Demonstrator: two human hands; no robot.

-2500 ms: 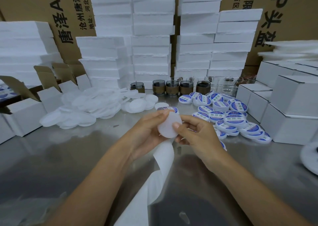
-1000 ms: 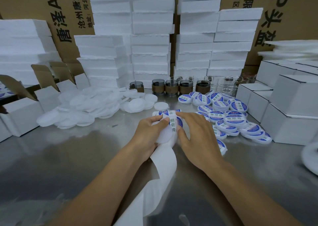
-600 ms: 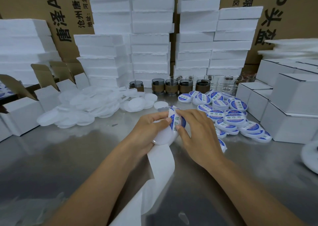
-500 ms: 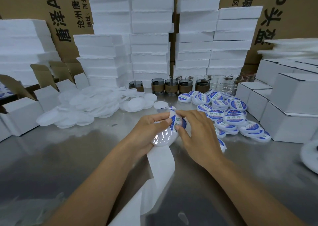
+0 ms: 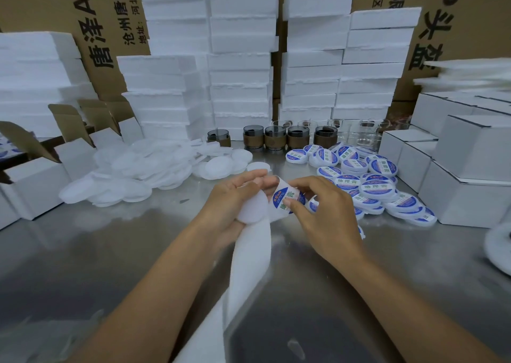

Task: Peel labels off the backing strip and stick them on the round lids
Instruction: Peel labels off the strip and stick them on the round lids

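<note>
My left hand (image 5: pixel 229 202) holds a plain white round lid (image 5: pixel 253 207) together with the white backing strip (image 5: pixel 250 254), which hangs down toward the near table edge. On the strip's upper end sits a round blue-and-white label (image 5: pixel 287 198). My right hand (image 5: pixel 320 213) pinches that label's edge with thumb and fingertips. A heap of unlabelled white lids (image 5: pixel 132 171) lies at the left. Several labelled lids (image 5: pixel 367 180) are piled at the right.
The steel table (image 5: pixel 96 252) carries open white cartons (image 5: pixel 36 185) at left and closed white boxes (image 5: pixel 464 180) at right. A row of dark jars (image 5: pixel 276 138) stands behind the lids. Foam block stacks (image 5: pixel 240 63) and brown cartons fill the back.
My right hand came in from holding the lid's edge and now pinches a label on the strip's top. The label has curled up off the strip between my hands.
</note>
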